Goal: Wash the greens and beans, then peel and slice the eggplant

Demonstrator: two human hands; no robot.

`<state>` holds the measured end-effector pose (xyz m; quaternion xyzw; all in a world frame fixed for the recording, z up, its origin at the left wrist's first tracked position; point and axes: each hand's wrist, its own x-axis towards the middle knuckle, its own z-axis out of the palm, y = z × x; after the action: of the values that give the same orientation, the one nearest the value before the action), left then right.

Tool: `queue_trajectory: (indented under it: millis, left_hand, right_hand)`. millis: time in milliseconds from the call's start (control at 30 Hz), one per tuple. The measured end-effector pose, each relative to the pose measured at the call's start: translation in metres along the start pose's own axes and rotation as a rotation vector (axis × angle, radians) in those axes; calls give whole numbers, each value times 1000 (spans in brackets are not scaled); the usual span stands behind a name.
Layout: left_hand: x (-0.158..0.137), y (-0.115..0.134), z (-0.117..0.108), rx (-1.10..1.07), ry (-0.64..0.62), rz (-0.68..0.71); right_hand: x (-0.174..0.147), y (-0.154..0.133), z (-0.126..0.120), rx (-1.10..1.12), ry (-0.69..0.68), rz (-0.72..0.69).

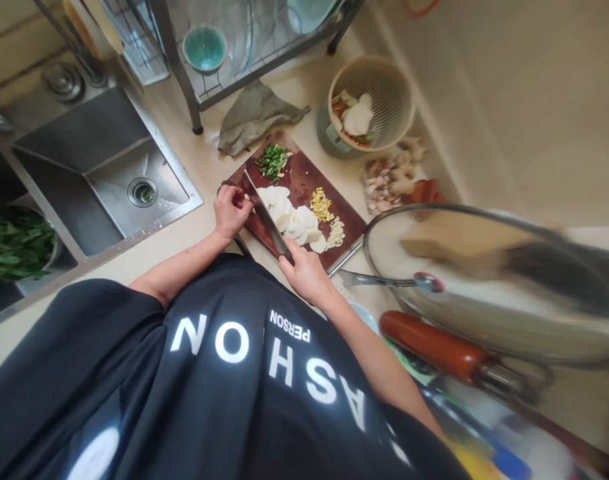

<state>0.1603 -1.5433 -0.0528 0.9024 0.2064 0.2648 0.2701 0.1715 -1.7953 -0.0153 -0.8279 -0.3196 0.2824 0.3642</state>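
My right hand [304, 267] is wrapped round the handle of a kitchen knife [264, 217], whose blade slants up and left over the dark red cutting board [302, 160]. My left hand [232, 212] is closed at the board's left edge, fingers bent close to the blade; whatever they pinch is too small to make out. Along the blade's right side lie white slices [289, 217] in an overlapping heap. Chopped greens [273, 162] sit at the far corner. Two small minced piles, one yellow [321, 204] and one pale [335, 233], lie toward the right.
A steel sink [119, 173] is at left, with leafy greens [17, 240] beyond it. Behind the board are a grey cloth [259, 117], a dish rack [234, 90] and a strainer bin [329, 127] with scraps. A large glass lid [464, 320] and a red-handled utensil [429, 337] crowd the right.
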Motion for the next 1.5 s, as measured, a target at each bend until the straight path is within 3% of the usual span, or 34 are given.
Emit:
queue_trajectory:
  millis: [133,433,700,1000,1233,1500]
  left_hand:
    - [0,2,1,1,8,7]
    - [1,2,-3,12,-42,27]
    - [0,4,-4,-18,-28,11]
    - [-1,2,-2,5,-20,7]
    - [1,2,-3,14,-35,16]
    - [0,3,-4,7,-36,48]
  right_hand:
    - [7,2,1,22,-30,10]
    - [63,-8,26,135,-11,-36]
    - [29,20,15,158,64,-31]
    - [8,4,1,71,7,-21]
    - [19,5,3,92,6,-66]
    - [67,-11,21,133,-4,-57]
